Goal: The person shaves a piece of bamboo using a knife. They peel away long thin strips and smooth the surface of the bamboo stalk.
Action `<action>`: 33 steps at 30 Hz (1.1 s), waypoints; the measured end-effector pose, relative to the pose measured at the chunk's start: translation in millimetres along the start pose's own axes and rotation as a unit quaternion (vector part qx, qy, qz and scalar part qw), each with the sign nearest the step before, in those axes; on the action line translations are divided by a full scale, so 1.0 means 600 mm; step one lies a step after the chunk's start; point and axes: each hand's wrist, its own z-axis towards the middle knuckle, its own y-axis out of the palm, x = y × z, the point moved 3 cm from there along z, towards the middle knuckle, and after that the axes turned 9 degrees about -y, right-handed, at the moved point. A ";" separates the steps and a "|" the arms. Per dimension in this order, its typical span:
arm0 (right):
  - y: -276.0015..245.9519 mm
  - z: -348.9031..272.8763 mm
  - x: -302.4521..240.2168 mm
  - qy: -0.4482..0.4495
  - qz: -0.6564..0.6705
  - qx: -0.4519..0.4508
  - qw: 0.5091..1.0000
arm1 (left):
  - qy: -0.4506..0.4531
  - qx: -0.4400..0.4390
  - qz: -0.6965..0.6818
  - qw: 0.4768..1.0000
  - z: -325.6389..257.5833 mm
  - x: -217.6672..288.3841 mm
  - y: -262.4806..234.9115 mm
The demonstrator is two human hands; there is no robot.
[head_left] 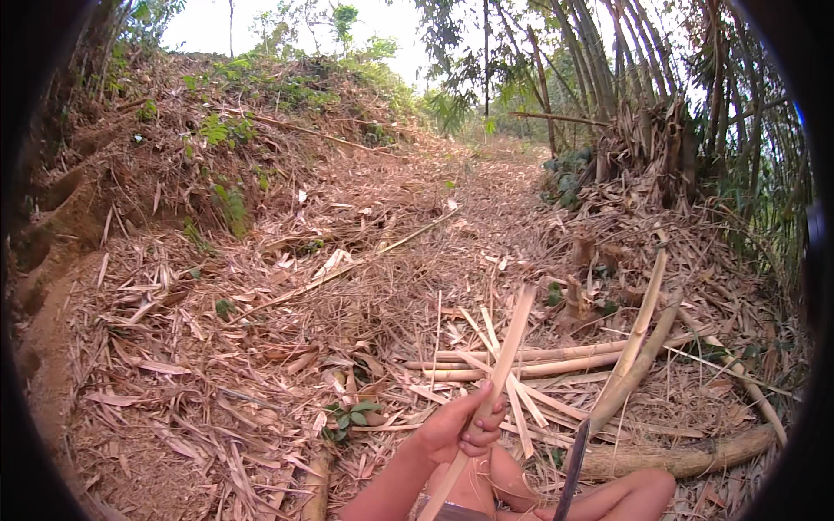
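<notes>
My left hand [460, 429] is closed around a long, flat, pale bamboo strip [514, 330], low in the middle of the view. The strip tilts up and away, leaning slightly right, and its lower end runs down toward my lap. To the right of that hand, a dark knife blade [575, 464] stands nearly upright in front of my bent leg. Its handle is cut off by the lower edge, and my right hand cannot be made out there. Thin shavings hang around my legs below the left hand.
Split bamboo strips [521, 408] lie crossed just beyond my hand, over bamboo poles [556, 363]. A thick bamboo log [686, 456] lies at right, near my knee. A longer pole [347, 266] slants across dry leaf litter. A bamboo clump [643, 130] stands far right; an earth bank rises left.
</notes>
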 end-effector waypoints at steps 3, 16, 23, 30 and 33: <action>0.032 -0.041 -0.016 -0.019 0.024 0.006 1.000 | 0.016 -0.036 -0.030 0.999 0.004 -0.036 -0.012; 0.066 -0.051 -0.192 -0.387 -0.226 0.071 0.891 | -0.082 0.007 0.125 0.989 0.020 -0.153 0.049; 0.070 0.017 -0.186 -0.367 -0.201 0.069 0.906 | -0.125 0.080 0.129 0.981 0.046 -0.238 0.016; 0.012 0.008 -0.070 -0.198 -0.047 0.133 0.970 | -0.230 0.044 0.202 0.951 0.017 -0.353 0.007; -0.008 -0.006 -0.039 -0.142 -0.075 0.147 0.976 | -0.276 0.013 0.204 0.939 0.005 -0.360 -0.017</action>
